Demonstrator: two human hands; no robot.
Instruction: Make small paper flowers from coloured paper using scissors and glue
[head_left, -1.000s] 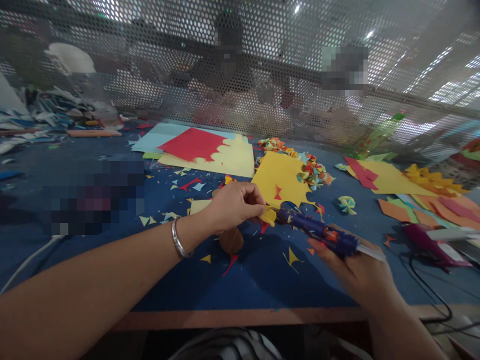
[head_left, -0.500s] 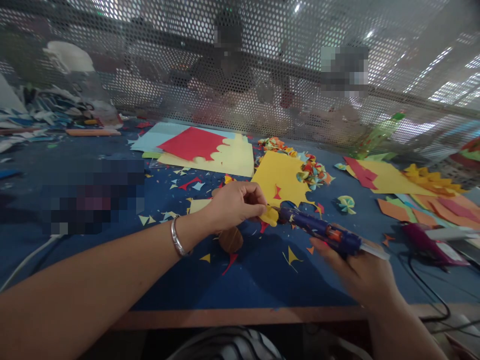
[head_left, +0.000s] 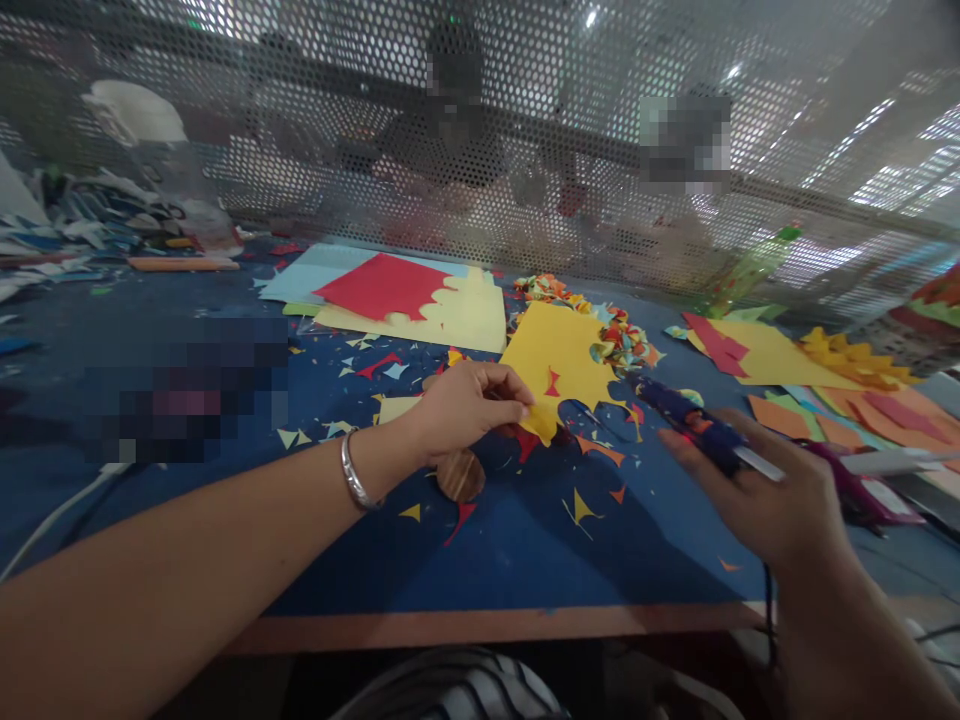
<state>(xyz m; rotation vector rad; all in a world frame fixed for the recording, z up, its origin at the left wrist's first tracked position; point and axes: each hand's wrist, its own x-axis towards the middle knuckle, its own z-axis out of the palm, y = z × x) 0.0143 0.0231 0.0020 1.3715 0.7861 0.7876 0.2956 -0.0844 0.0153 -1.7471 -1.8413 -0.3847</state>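
Between the thumb and forefinger of my left hand (head_left: 476, 408) is a small yellow paper piece (head_left: 543, 422) with curved edges. My right hand (head_left: 776, 490) is wrapped round a dark blue glue gun (head_left: 694, 425), a white glue stick poking out of its back end. Its nozzle points left, apart from the yellow piece. Just behind the piece lies a larger yellow paper sheet (head_left: 559, 350) with scalloped cuts. A round brown wooden disc (head_left: 460, 476) rests below my left wrist.
Small paper scraps (head_left: 581, 508) dot the blue table (head_left: 495, 570). Folded paper pieces (head_left: 622, 340) are heaped beyond the yellow sheet. Red paper (head_left: 382, 285) lies at back left. At right are a purple tool (head_left: 870, 485) and coloured paper. A perforated metal screen (head_left: 360, 190) stands behind.
My right hand has drawn the glue gun rightward, away from the yellow paper piece. My left hand stays nearly in place, and the piece now shows more of its shape.
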